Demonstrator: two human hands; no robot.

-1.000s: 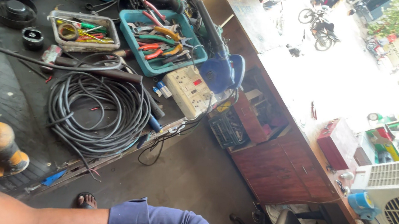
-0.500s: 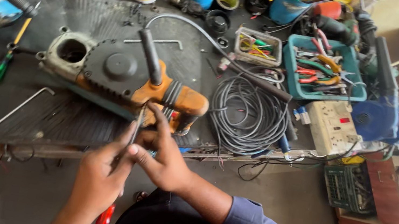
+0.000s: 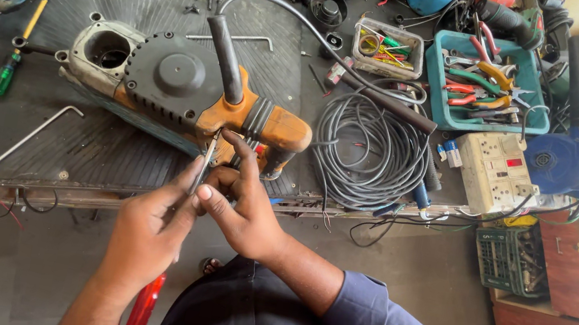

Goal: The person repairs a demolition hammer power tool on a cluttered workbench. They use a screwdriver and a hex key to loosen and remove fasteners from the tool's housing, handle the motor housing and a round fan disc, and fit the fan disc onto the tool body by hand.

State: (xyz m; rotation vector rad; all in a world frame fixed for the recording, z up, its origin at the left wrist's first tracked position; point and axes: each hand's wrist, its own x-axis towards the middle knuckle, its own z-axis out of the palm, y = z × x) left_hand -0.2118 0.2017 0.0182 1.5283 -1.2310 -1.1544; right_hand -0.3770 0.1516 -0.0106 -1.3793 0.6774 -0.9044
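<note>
A large orange and black power hammer [image 3: 175, 91] lies on the ribbed black mat [image 3: 94, 144], its black side handle sticking up. In front of its orange grip, my left hand [image 3: 148, 234] pinches a thin metal rod-like tool [image 3: 205, 162] that points up at the machine. My right hand [image 3: 242, 214] meets the left one at the same tool, with the forefinger stretched up against the orange grip. The tool's lower end is hidden in my fingers.
A coil of black cable [image 3: 371, 149] lies right of the machine, with a white power strip [image 3: 496, 171], a teal tray of pliers [image 3: 490, 83] and a blue blower [image 3: 577, 154] beyond. An L-shaped hex key [image 3: 37, 134] and a green screwdriver [image 3: 3, 76] lie left.
The view swung left from the cable and trays onto the power hammer. Both hands came together on the thin tool in front of it and have held there since.
</note>
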